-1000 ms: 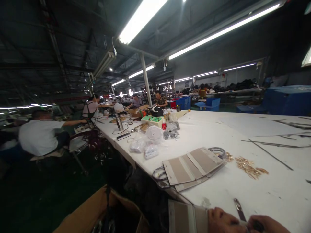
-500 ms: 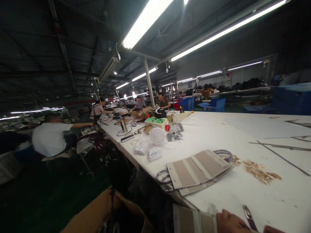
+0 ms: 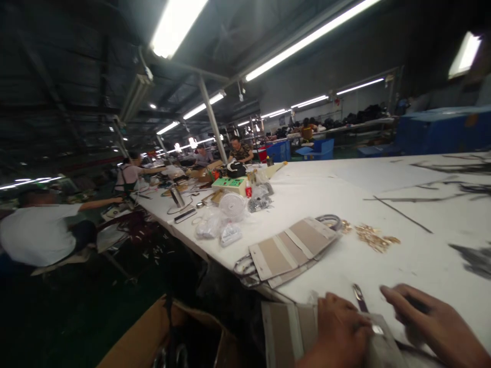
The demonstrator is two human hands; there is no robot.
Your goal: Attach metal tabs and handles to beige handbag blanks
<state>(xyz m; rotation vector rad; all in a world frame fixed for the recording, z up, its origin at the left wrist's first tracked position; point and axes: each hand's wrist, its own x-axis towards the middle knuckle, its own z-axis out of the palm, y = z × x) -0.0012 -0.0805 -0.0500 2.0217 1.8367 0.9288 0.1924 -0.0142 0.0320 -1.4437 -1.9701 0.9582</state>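
A flat beige-and-brown bag panel (image 3: 284, 327) lies at the table's near edge. My left hand (image 3: 339, 327) presses on it with bent fingers, gripping it beside a small shiny metal piece (image 3: 378, 329). Just to the right, my right hand (image 3: 433, 319) is curled above the table, thumb and fingers drawn together; a dark thing shows between them, too blurred to name. A dark strap with a metal end (image 3: 359, 296) lies between the hands. Beyond them rest stacked flat bags (image 3: 293, 248) with looped handles and a pile of gold-coloured metal pieces (image 3: 374, 237).
An open cardboard box (image 3: 134, 332) stands below the table's left edge. On the white table (image 3: 307, 189) are a white round fan-like grille (image 3: 232, 205), plastic bags (image 3: 209, 225), a green-topped machine (image 3: 230, 183), and dark strips (image 3: 402, 214). Several people sit farther off.
The view has turned right and down, bringing both hands further into the picture. My left hand now lies over the bag panel; my right hand is raised beside it.
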